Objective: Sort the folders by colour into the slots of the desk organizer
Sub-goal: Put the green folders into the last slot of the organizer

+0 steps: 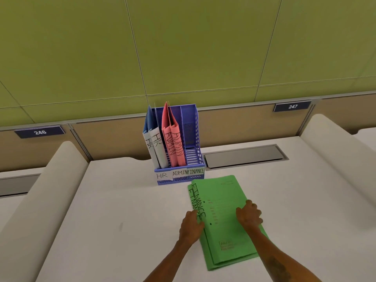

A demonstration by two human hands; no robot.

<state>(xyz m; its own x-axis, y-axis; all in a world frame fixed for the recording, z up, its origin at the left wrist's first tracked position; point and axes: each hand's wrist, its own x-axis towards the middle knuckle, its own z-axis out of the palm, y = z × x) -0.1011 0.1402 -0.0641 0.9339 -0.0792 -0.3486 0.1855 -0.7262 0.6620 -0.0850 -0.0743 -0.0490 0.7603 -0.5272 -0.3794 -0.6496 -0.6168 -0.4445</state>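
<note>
Two green folders marked FINANCE lie stacked flat on the white desk, just in front of the blue desk organizer. My left hand grips the stack's left spine edge with curled fingers. My right hand rests on top of the stack near its right edge, fingers curled over the cover. The organizer has three slots labelled HR, ADMIN and FINANCE. Two blue folders marked HR stand in the left slot. Two pink folders marked ADMIN stand in the middle slot. The right FINANCE slot holds nothing.
The white desk is bounded by rounded side dividers on the left and right. A grey cable flap sits flush in the desk beside the organizer. Behind stands a partition wall with number plates 246 and 247.
</note>
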